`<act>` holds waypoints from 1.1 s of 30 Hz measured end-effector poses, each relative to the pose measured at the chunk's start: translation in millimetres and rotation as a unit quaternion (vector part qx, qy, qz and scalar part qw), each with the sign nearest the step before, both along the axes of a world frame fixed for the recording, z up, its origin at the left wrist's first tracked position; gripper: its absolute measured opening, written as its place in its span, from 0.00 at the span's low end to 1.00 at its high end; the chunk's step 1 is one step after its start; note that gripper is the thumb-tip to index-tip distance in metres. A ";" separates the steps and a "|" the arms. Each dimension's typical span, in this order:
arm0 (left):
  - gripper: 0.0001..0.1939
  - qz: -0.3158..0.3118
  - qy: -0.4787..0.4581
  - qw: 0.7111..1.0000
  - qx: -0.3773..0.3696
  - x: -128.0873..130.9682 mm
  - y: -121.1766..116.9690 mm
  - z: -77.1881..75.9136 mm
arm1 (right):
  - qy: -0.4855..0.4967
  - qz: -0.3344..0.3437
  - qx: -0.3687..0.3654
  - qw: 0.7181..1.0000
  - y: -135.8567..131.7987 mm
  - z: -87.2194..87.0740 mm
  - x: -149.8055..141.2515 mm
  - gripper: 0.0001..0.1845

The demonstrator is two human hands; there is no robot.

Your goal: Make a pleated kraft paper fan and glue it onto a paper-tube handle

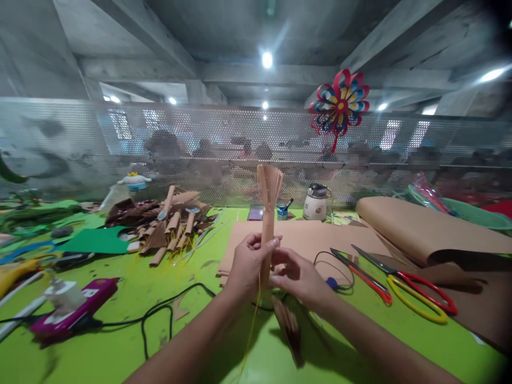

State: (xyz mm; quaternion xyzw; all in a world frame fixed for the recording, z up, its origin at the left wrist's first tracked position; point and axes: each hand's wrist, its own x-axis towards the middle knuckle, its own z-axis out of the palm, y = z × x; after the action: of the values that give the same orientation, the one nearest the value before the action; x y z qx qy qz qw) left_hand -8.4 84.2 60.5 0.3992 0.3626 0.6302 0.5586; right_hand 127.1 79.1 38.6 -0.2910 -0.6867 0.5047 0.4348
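I have the roll [268,226] nearly upright, gripped in the left hand [248,262], with the right hand [299,274] curled at its lower right side (from here I can't tell if it pinches)

Left: purple power strip [100,294] with 1 white plug [66,297] seated; black cable [124,324] across green tabletop [120,354]. Rear: pale lidded bottle [314,206], upright, near perforated panel [280,125]. Flower ornament [340,105], red outer loops, overlaps panel's top edge. Far right: green basket [476,214].
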 end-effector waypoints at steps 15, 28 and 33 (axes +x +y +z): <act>0.13 0.068 0.227 0.965 0.114 6.4 -17.0 2.5 | 0.082 0.018 -0.059 0.995 -6.7 0.1 11.7 0.18; 0.08 0.122 0.312 0.925 0.179 -0.4 -20.3 -4.4 | 0.073 0.096 -0.082 0.989 1.4 -10.5 29.4 0.16; 0.08 0.102 0.314 0.927 0.177 -2.1 -25.4 -3.4 | 0.077 0.070 -0.085 0.991 -0.3 -8.8 27.5 0.13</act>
State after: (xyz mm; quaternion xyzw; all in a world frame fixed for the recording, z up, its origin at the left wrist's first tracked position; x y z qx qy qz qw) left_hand -10.5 58.8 57.0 0.6299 0.4403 0.5804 0.2695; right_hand 154.6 78.8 29.8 -0.2386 -0.6242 0.6115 0.4237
